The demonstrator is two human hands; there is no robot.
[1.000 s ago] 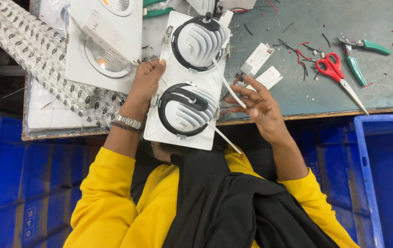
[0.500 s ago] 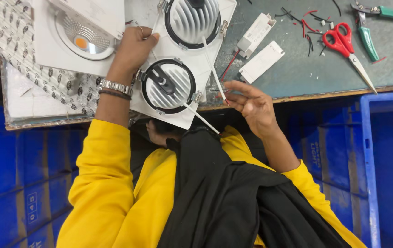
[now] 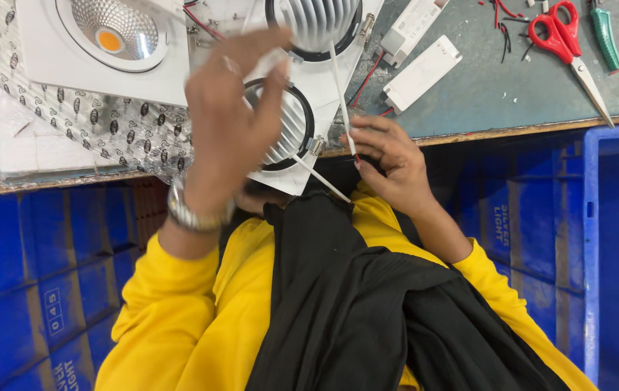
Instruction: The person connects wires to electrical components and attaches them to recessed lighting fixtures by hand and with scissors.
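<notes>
The left hand (image 3: pixel 233 119) is raised over the near edge of the workbench (image 3: pixel 490 87), its back turned up toward the camera and its fingers (image 3: pixel 273 76) bent loosely together, the tips resting against the white double light fitting (image 3: pixel 309 94) that lies tilted across the bench edge; whether they truly grip the fitting or only touch it I cannot tell. A metal wristwatch (image 3: pixel 193 213) sits on that wrist above a yellow sleeve (image 3: pixel 179 289). The fitting carries two round ribbed metal backs in black rings, one at 12 o'clock from the left hand's fingertips and one half hidden just under them. At 3 o'clock from the left hand, the right hand (image 3: pixel 389 163) is curled, its thumb and fingertips pinched on a thin white cable (image 3: pixel 340 94) that runs up across the fitting toward 12 o'clock; a second white strand slants down to 7 o'clock of that hand, toward the black cloth (image 3: pixel 367 304) draped over the lap. At 1 o'clock from the right hand two small white driver boxes (image 3: pixel 421 72) with red wires lie on the bench, and farther toward 2 o'clock are red-handled scissors (image 3: pixel 566 40) and a green-handled tool (image 3: pixel 604 32). At 10 o'clock from the left hand another white fitting (image 3: pixel 99 43) shows its shiny reflector, lying on printed wrapping sheet (image 3: pixel 107 130). Blue plastic crates (image 3: pixel 599 239) stand below the bench on both sides.
</notes>
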